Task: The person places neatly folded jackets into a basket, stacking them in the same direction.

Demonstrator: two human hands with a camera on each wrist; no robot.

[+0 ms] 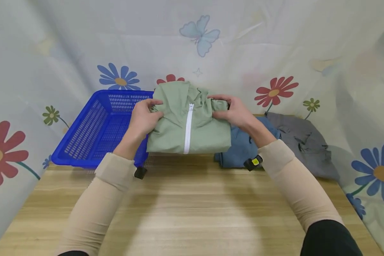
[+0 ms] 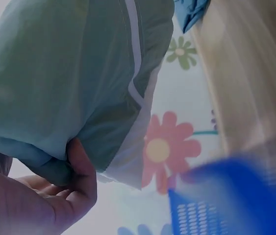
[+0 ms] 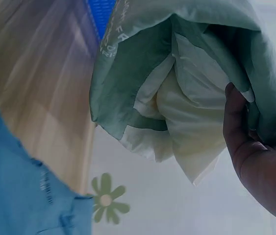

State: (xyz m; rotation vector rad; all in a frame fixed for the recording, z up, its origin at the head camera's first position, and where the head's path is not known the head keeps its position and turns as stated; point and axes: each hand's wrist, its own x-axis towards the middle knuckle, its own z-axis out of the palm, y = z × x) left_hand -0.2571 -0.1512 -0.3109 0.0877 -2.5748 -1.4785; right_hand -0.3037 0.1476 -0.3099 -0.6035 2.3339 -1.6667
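A folded light green jacket with a white zipper is held up above the table between both hands. At its left side my left hand pinches the fabric, thumb in front; the left wrist view shows this left hand gripping a lower fold. On the opposite side my right hand pinches the jacket's edge. In the right wrist view the right hand grips the green layers, and the pale lining shows inside the open folds. Some fingertips are hidden behind the cloth.
A blue plastic basket with perforated walls stands on the table at the left, partly behind the left hand. To the right lie a folded blue garment and a grey garment. A flower-printed cloth hangs behind.
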